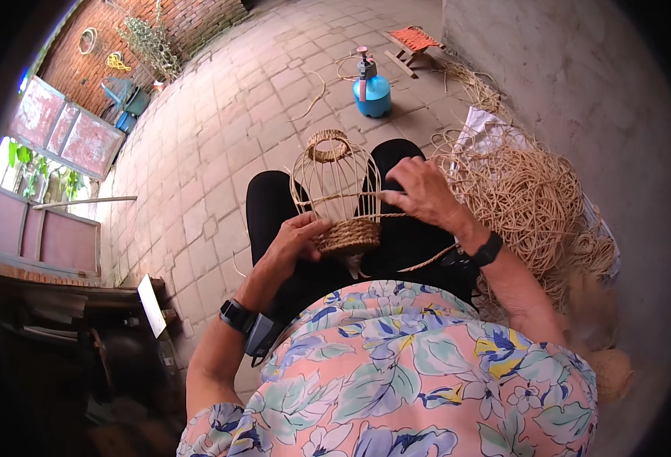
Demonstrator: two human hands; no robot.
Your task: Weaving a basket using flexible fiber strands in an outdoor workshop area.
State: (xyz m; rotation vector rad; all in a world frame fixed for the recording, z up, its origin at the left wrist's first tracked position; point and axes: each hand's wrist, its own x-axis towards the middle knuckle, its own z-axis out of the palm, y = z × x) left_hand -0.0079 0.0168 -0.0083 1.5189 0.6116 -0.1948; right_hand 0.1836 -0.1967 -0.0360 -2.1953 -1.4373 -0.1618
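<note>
left hand (297, 234) holding half-woven basket (357, 234) | right hand (427, 196) pinching cord (358, 195) by its right side | huge tangled rope heap (520, 194) off right | blue sprayer (373, 97) chilling far out

A blue sprayer (373, 97) stands on the paved floor (206, 167), toward its far right corner; a red-topped stool (414, 39) is beyond, near the grey wall (579, 84). At the floor's far left edge, a brick wall (198, 27) bears a hoop (88, 41) and a yellow coil (118, 61), beside a shrub (153, 46). Nearer along that edge come a blue bucket (126, 122), pinkish panels (67, 126) and a stick (84, 202).
</note>
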